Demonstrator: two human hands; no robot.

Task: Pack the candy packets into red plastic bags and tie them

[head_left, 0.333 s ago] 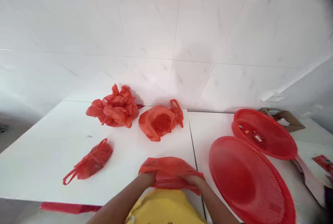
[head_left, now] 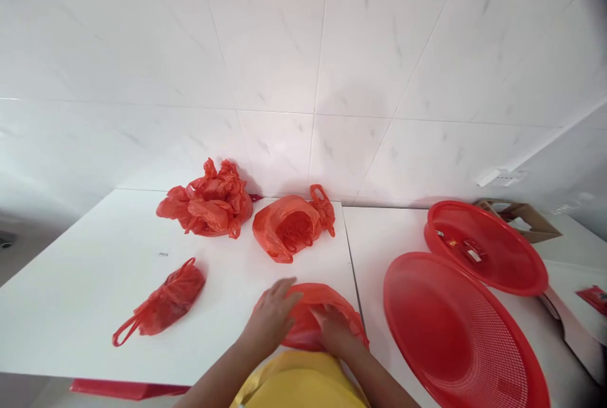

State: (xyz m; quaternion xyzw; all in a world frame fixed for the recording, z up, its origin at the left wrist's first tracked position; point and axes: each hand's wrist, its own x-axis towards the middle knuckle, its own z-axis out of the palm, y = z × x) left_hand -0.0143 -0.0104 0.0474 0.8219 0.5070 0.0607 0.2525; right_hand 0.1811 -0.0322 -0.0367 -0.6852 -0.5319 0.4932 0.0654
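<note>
**By the white table's (head_left: 95, 307) front edge, a red bag (head_left: 315, 294) with a wide mouth**

Close to a yellow top (head_left: 303, 383), the red bag lies on the table with its mouth spread out. The left hand (head_left: 272, 316) is over the left side of the bag. Its fingers are spread and grip nothing. The right hand (head_left: 334, 329) reaches into the mouth of the bag. I cannot tell if its fingers hold any of the plastic.

Past the hands, near the wall (head_left: 284, 47), sit a crumpled red bundle (head_left: 208, 209) and another open bag (head_left: 270, 224) with a loop. A small lumpy bag (head_left: 175, 300) lies off to the left. On the right, a big basket (head_left: 431, 326) with holes is just beside a red tub (head_left: 502, 243). Small packets (head_left: 474, 253) lie in the tub. Behind it is a brown box (head_left: 540, 224).
</note>
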